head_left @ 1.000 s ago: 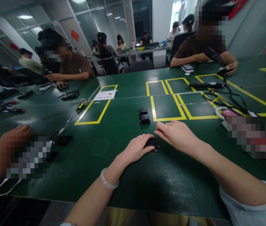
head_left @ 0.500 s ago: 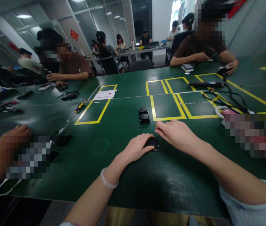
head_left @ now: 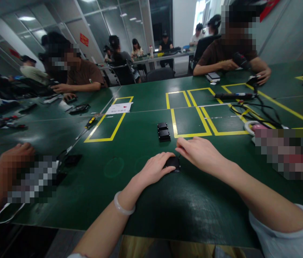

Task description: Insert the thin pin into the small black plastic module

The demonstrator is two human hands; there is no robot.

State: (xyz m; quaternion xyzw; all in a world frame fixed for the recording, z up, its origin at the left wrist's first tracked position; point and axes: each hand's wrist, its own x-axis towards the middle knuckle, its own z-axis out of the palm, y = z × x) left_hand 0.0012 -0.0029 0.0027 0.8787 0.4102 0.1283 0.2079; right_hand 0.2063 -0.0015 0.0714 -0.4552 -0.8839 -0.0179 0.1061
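My left hand (head_left: 158,166), with a pale bracelet at the wrist, is closed around a small flat black block (head_left: 173,165) on the green table. Its thumb lies along the near side and its fingers over the far side. My right hand (head_left: 194,150) is closed in a pinch at the block's far right corner. A thin dark piece (head_left: 178,156) shows under those fingertips, too small to name. Just beyond my hands, a black two-part block (head_left: 163,132) with shiny studs along its edges rests on the table.
Yellow tape outlines (head_left: 191,135) mark the table. A yellow-black screwdriver (head_left: 89,123) and a white paper (head_left: 119,108) lie left. Cables (head_left: 264,116) and a dark rod-shaped tool (head_left: 234,96) lie right. A co-worker's hand (head_left: 15,156) rests at the left; other people sit opposite.
Almost nothing differs. Both hands stay at the black block, and the view has shifted very slightly.
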